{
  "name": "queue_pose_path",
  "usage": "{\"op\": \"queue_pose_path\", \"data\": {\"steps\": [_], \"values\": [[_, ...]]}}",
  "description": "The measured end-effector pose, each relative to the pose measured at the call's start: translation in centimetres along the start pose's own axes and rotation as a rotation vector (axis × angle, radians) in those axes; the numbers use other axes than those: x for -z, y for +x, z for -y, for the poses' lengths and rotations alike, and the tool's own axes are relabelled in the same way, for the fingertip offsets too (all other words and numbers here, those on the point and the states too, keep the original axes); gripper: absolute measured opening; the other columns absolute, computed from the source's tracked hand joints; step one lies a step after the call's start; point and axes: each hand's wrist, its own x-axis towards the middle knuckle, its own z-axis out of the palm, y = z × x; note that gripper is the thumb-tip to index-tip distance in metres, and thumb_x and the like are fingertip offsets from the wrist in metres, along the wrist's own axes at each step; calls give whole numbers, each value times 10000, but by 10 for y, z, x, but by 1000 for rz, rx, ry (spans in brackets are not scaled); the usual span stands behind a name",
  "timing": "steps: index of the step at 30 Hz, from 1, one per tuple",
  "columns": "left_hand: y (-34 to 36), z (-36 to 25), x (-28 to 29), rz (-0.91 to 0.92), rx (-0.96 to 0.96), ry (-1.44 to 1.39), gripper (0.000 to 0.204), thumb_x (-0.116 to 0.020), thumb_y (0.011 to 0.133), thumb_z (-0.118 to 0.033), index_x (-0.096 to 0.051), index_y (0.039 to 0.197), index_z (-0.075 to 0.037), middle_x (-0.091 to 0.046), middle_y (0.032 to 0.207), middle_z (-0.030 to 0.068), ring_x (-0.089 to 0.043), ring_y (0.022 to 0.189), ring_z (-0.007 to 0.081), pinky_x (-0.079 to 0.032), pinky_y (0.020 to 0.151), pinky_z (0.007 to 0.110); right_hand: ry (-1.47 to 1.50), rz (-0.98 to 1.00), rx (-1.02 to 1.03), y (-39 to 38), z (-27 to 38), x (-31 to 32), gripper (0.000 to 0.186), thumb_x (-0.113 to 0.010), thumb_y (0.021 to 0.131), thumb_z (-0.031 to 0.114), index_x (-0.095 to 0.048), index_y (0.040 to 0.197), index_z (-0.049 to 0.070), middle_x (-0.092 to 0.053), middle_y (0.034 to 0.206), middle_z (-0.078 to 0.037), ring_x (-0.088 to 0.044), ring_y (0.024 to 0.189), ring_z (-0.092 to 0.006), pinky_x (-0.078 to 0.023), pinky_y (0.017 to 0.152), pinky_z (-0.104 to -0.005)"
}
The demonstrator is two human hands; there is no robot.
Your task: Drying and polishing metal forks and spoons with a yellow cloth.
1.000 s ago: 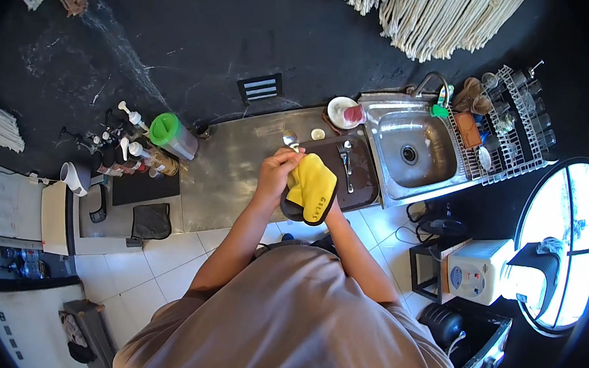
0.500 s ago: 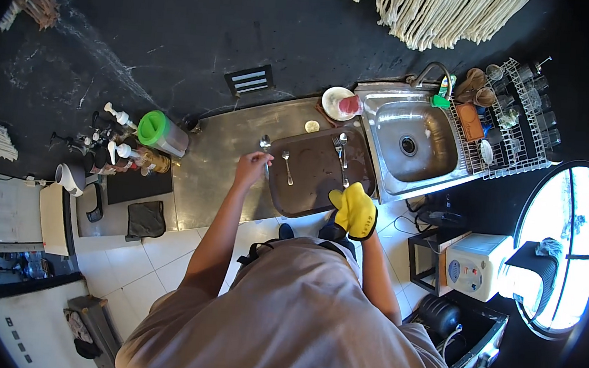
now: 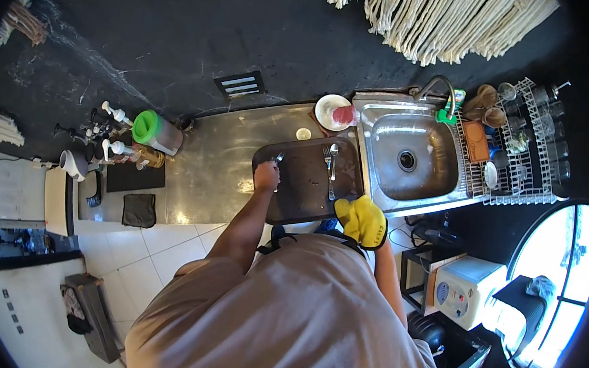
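My bare left hand is closed around a metal piece of cutlery over the left side of the brown tray. Its head pokes out past my fingers and a handle shows below, but whether it is a fork or a spoon, or both together, I cannot tell. A fork and a spoon lie side by side on the tray's right half. A thick yellow glove covers my right hand, at the tray's near right corner; its fingers are hidden.
Right of the tray is a steel sink with a curved faucet, then a wire dish rack. Behind the tray are a white plate with a reddish item and a lemon half. A green-lidded container and pump bottles stand left.
My left hand, with a spoon at its fingertips before, has moved inward over where a fork lay on the tray. The gloved right hand stays by the near right corner.
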Motion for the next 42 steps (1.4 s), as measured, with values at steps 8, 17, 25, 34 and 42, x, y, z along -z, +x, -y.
{"op": "queue_pose_path", "data": {"steps": [8,17,25,34,42], "values": [[-1,-28,-21,-89,153,300,190,-564,899,-228,-624,946,-54,-692,854,174,-694,810,346,-573,716,445,67,88,119,-1,-98,-5,249,-634,716,308,-580,742,66,-549,758,-179,-529,726,-405,-419,605,-476],[-11,-36,-26,-134,305,367,242,-623,853,-223,-619,1022,-51,-691,931,185,-687,885,345,-559,783,458,166,33,362,17,-148,10,120,-603,703,176,-575,772,82,-574,773,-144,-536,747,-373,-433,620,-451],[-4,-28,-35,-183,395,220,199,-645,837,-221,-686,936,-54,-691,915,193,-674,888,370,-549,795,459,249,98,371,31,-162,19,127,-609,705,172,-575,785,80,-575,774,-141,-536,748,-369,-433,623,-445],[4,11,-58,-247,505,-78,189,-714,807,-279,-738,823,-92,-697,871,207,-685,873,355,-545,766,429,291,184,370,41,-155,20,136,-615,707,168,-575,800,78,-576,776,-137,-535,750,-365,-433,627,-439],[-5,-7,-49,-323,409,-140,123,-773,769,-161,-693,841,-102,-710,814,108,-691,796,291,-527,724,380,290,266,364,47,-150,19,145,-621,708,164,-575,813,75,-576,778,-134,-534,751,-362,-433,630,-433]]}}
